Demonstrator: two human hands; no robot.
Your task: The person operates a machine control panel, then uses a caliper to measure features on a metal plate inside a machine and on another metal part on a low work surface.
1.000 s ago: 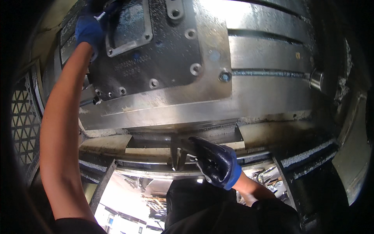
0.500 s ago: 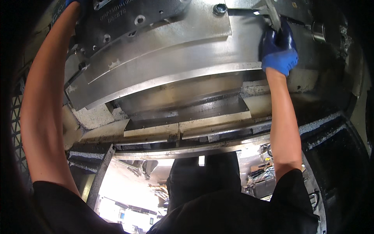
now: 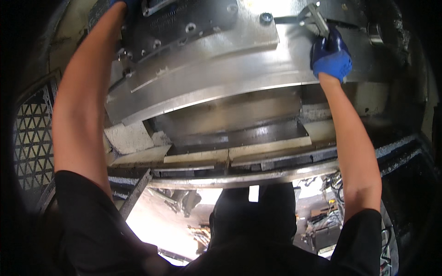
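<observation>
My right hand [image 3: 331, 56], in a dark-blue dipped glove with a lighter blue cuff, is closed on the lower end of a grey metal tool [image 3: 317, 20] with a flat bar and an angled head. I cannot make out its exact kind. The tool is against the shiny metal plate [image 3: 294, 55], right of a round bolt head [image 3: 266, 18]. My left hand [image 3: 123, 3] shows only a bit of blue glove at the upper edge, beside a dark block with holes [image 3: 184, 23]. Its fingers are out of sight.
A bright curved plate edge [image 3: 221, 97] spans the middle. Below run a recessed trough [image 3: 248, 133] and a metal sill [image 3: 239, 178]. At far left stands a lattice grate [image 3: 34, 138]. A metal cylinder [image 3: 375, 33] sits at upper right. Chips cling to black ledges at right.
The view has shifted, so the dark block, plate and sill sit further right and more of the grate shows. My right hand keeps its hold on the metal tool near the same spot.
</observation>
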